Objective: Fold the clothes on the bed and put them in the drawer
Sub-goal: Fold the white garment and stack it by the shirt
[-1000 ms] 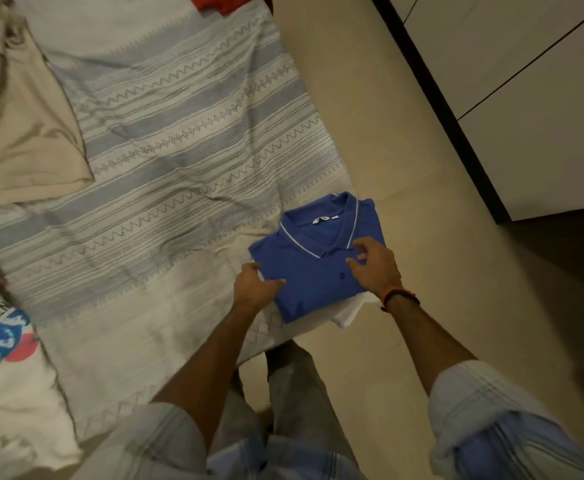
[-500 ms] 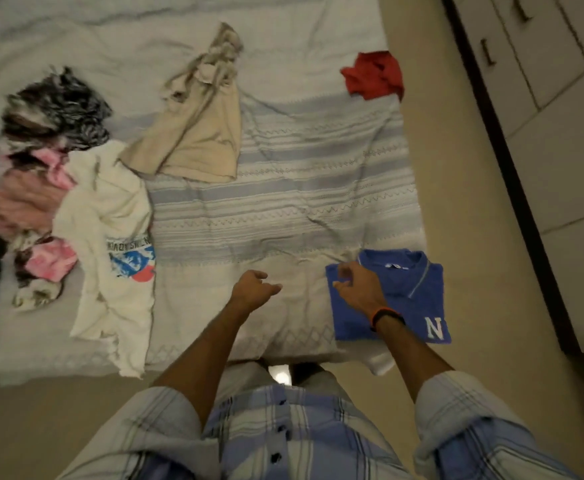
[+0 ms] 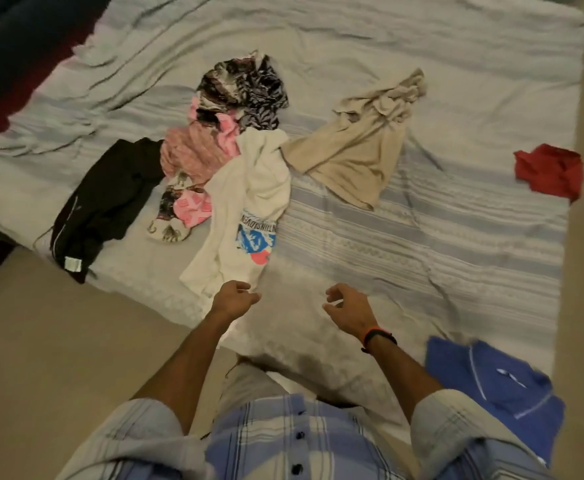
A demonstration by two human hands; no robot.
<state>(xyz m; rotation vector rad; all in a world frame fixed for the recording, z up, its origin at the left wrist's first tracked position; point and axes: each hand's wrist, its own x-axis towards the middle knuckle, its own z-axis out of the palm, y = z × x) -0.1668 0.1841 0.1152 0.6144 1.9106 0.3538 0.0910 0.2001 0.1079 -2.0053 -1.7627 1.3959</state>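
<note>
Striped grey-and-white bedsheet [image 3: 422, 237] covers the bed, creased in many places, with beige floor [image 3: 58, 358] showing at lower left and along the right edge. Dark bedding or a dark edge sits at the upper left corner.

Unfolded clothes lie in a loose cluster across the middle of the sheet. A black garment [image 3: 107, 202] is furthest left, a white tag showing at its near end. Beside it is a pink patterned piece [image 3: 193, 157], and a black-and-white print [image 3: 245, 88] lies at the far end of the heap. A white tee [image 3: 249, 206] with a blue and red graphic overlaps them; its long axis runs from the heap down toward the person, the print upside down from this view. A beige top [image 3: 356, 157] lies just right of the tee, bunched at its far end. A red cloth [image 3: 550, 171] sits well apart at the right edge.

A folded blue polo [image 3: 491, 379] rests on the near right corner of the bed, collar up.

Both hands hover over the sheet holding nothing. The left hand [image 3: 235, 299], fingers loosely curled, is just beside the tee's near hem. The right hand [image 3: 349, 306] has its fingers loosely curled and a dark band [image 3: 379, 336] at the wrist.
</note>
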